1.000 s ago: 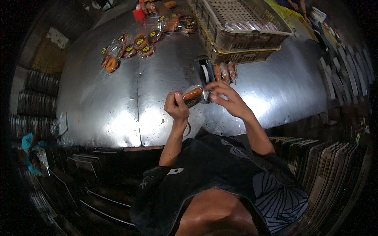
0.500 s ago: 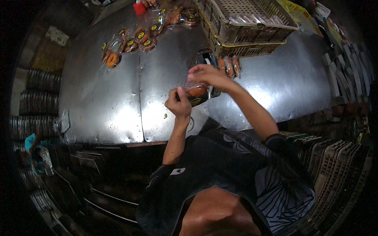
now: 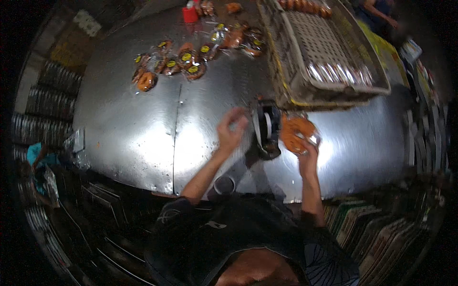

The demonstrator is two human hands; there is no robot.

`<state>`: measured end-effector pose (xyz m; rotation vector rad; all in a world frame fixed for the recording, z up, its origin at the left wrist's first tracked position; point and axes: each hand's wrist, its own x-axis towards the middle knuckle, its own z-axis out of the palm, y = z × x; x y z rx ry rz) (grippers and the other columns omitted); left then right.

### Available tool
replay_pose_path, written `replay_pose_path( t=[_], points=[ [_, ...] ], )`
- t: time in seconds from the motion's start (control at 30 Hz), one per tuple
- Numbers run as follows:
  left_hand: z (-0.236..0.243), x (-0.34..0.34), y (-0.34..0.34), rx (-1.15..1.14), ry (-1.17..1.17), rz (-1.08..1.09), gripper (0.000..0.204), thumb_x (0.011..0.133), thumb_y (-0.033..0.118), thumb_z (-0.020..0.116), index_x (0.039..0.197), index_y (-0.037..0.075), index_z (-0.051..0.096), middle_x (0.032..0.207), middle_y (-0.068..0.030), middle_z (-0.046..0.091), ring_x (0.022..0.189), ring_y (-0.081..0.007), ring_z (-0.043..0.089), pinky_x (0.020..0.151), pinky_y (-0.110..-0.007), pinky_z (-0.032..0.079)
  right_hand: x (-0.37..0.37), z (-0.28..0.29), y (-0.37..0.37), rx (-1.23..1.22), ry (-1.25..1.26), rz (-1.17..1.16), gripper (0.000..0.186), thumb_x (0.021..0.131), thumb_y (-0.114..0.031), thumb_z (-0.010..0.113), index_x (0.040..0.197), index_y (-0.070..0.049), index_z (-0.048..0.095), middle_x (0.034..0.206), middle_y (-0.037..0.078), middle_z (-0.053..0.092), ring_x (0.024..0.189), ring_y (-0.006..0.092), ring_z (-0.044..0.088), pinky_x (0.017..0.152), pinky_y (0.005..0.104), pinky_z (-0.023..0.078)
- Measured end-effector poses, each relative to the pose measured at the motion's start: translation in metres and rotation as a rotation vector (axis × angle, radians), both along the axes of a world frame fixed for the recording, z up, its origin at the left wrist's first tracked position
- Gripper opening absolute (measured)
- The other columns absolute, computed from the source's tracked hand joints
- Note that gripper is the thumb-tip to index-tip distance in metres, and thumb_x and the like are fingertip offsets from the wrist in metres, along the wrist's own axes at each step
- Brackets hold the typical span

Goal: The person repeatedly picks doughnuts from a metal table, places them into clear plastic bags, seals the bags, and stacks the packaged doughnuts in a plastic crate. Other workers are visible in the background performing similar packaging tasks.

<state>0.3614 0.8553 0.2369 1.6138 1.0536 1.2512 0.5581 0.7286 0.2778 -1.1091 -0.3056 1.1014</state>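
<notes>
My right hand (image 3: 309, 148) grips the near edge of a clear-wrapped, orange-brown ring-shaped bread (image 3: 295, 131), just right of a black tabletop device (image 3: 267, 127). That device looks like a tape dispenser with a white strip in its middle. On the device's other side, my left hand (image 3: 232, 127) hovers over the metal table (image 3: 138, 114). Its blurred fingers are curved and apart, with nothing seen in them. Farther left lie several wrapped ring breads (image 3: 186, 59) with round yellow labels, and one plainer orange ring bread (image 3: 146, 81) in plastic.
Stacked plastic crates (image 3: 329, 97) stand beyond the device, the top one holding wrapped breads at both ends. A red container (image 3: 190, 15) is at the far edge. Racks of trays line both sides. Other people show at far left (image 3: 38, 157) and top right (image 3: 379, 12).
My left hand has let go of the labelled bread pack and come away from it. My right hand has moved to the device's right side and taken hold of a ring bread. The view has shifted.
</notes>
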Motion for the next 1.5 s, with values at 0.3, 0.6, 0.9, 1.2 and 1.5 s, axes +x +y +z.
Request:
replay_pose_path(
  t=[0.3, 0.6, 0.9, 1.2, 1.5],
  points=[
    [-0.056, -0.130, 0.302, 0.106, 0.561, 0.543, 0.031, 0.081, 0.027, 0.054, 0.089, -0.002, 0.061, 0.080, -0.0172, 0.062, 0.078, -0.0259, 0.061, 0.069, -0.033, 0.045, 0.082, -0.037, 0.034, -0.460, -1.108, -0.096, 0.051, 0.084, -0.013, 0.050, 0.126, 0.003, 0.027, 0.112, 0.021, 0.051, 0.101, 0.0276, 0.051, 0.089, 0.0314, 0.036],
    [-0.073, -0.127, 0.380, -0.653, 0.355, 0.145, 0.051, 0.064, 0.033, 0.074, 0.092, -0.006, 0.057, 0.087, -0.0147, 0.061, 0.083, -0.0245, 0.059, 0.070, -0.035, 0.048, 0.064, -0.058, 0.047, -0.563, -1.242, 0.241, 0.064, 0.086, -0.038, 0.043, 0.130, 0.003, 0.020, 0.127, 0.024, 0.033, 0.115, 0.0388, 0.035, 0.097, 0.0420, 0.028],
    [0.040, -0.054, 0.126, -0.279, -0.077, -0.213, 0.051, 0.063, 0.008, 0.073, 0.108, 0.001, 0.050, 0.097, -0.0071, 0.060, 0.086, -0.0151, 0.058, 0.081, -0.031, 0.045, -0.032, 0.012, 0.067, 0.072, -0.941, 0.270, 0.068, 0.080, -0.036, 0.056, 0.127, 0.003, 0.026, 0.130, 0.021, 0.028, 0.119, 0.0313, 0.032, 0.099, 0.0384, 0.023],
    [0.076, -0.019, -0.087, -0.475, -0.453, -0.171, 0.023, 0.075, 0.018, 0.065, 0.085, 0.000, 0.055, 0.088, -0.0044, 0.055, 0.080, -0.0119, 0.052, 0.072, -0.025, 0.041, -0.061, 0.042, 0.008, 0.183, -0.586, 0.503, 0.041, 0.084, -0.024, 0.055, 0.112, 0.004, 0.047, 0.099, 0.010, 0.057, 0.091, 0.0148, 0.053, 0.080, 0.0260, 0.041],
    [0.089, -0.020, -0.132, -0.029, -0.237, -0.249, 0.020, 0.068, 0.006, 0.070, 0.086, 0.002, 0.062, 0.084, -0.0047, 0.055, 0.078, -0.0122, 0.051, 0.067, -0.024, 0.040, -0.070, 0.037, -0.029, 0.409, -0.147, 0.418, 0.027, 0.086, -0.026, 0.045, 0.079, -0.001, 0.050, 0.085, 0.008, 0.057, 0.081, 0.0178, 0.055, 0.077, 0.0302, 0.041]
  ],
)
